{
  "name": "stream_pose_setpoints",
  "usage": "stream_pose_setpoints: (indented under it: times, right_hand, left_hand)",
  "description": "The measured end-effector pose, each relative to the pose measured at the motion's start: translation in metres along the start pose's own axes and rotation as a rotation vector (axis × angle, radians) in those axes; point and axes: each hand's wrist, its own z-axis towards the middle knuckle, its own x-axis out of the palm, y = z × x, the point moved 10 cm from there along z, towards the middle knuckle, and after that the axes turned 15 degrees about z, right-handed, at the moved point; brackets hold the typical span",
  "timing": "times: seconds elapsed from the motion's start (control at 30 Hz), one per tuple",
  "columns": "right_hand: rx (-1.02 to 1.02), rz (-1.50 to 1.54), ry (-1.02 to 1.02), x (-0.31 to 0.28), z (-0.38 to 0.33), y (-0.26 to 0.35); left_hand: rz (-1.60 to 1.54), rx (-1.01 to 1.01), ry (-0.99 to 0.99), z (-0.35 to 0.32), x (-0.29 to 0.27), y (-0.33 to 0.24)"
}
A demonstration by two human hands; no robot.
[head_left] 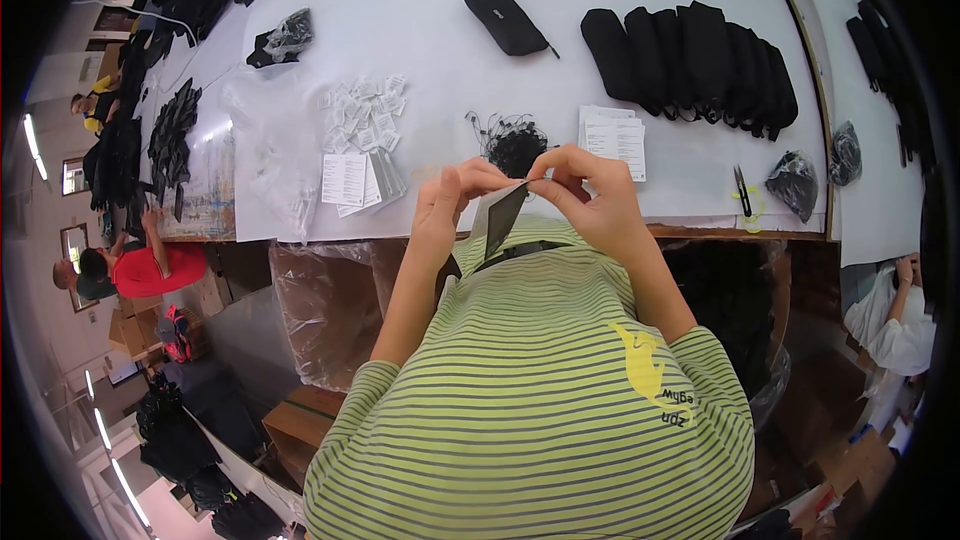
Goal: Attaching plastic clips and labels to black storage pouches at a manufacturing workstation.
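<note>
Close to my body, at the table's front edge, my left hand (440, 208) pinches a thin grey card tag (503, 224) that hangs tilted with its dark face showing. The thumb and forefinger of my right hand (598, 200) are closed at the tag's upper corner. Whether a string is between those fingertips is too small to tell. Just beyond my hands lies a tangle of thin black strings (516, 143). To its left are a fanned stack of white printed cards (352, 180) and a heap of small white labels (366, 112). Another card stack (614, 140) lies right of the strings.
A black zip pouch (508, 20) lies farther back, and several more pouches (690, 60) stand in a row at right. Small snips (742, 190) and a bagged black bundle (793, 185) lie at the right front. Clear plastic bags (275, 140) cover the left side. Other people work nearby.
</note>
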Motion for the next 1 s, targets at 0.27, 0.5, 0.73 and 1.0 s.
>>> stream_pose_setpoints:
  times: [0.27, 0.5, 0.73, 1.0]
  right_hand:
    - [0.11, 0.054, 0.054, -0.001, 0.01, -0.025]
    - [0.449, 0.427, 0.002, -0.016, 0.018, -0.072]
    - [0.472, 0.504, -0.191, -0.059, 0.031, -0.103]
    - [0.457, 0.496, -0.268, -0.082, 0.035, -0.102]
  left_hand:
    - [0.101, -0.019, 0.133, 0.024, 0.011, 0.018]
    - [-0.031, -0.037, 0.1, 0.087, 0.015, 0.039]
    - [-0.113, -0.21, 0.308, 0.182, 0.04, 0.124]
    - [1.352, 0.272, -0.117, 0.252, -0.02, 0.17]
